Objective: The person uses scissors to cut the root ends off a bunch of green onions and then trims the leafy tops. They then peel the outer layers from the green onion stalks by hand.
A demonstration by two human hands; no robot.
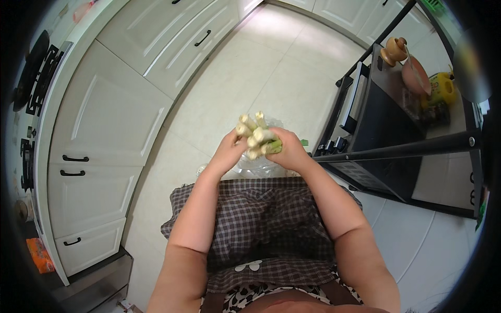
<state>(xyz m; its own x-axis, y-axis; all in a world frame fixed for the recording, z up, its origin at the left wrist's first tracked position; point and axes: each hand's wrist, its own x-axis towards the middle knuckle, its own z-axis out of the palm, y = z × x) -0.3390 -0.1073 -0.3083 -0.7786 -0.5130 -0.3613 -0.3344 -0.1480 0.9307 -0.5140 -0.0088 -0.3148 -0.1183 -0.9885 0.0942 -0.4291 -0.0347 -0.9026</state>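
Several pale, trimmed vegetable stalks [263, 135], white-green at the cut ends, are bunched between my two hands, ends pointing up toward the camera. My right hand [290, 149] is wrapped around the right side of the bunch. On the left side, my left hand [227, 152] has its fingers against the stalks; whether it grips them or only touches them does not show. Below the bunch lies a clear plastic bag [260, 166], partly hidden by my hands and the stalks. A checked apron [270, 219] covers my lap.
Cream cabinets [107, 105] with black handles line the left, under a counter with a gas hob [39, 84]. At right, a black rack [395, 153] holds an oven [375, 129], with a wooden grinder [393, 51], a pink bowl [415, 76] and a yellow container [442, 89] above.
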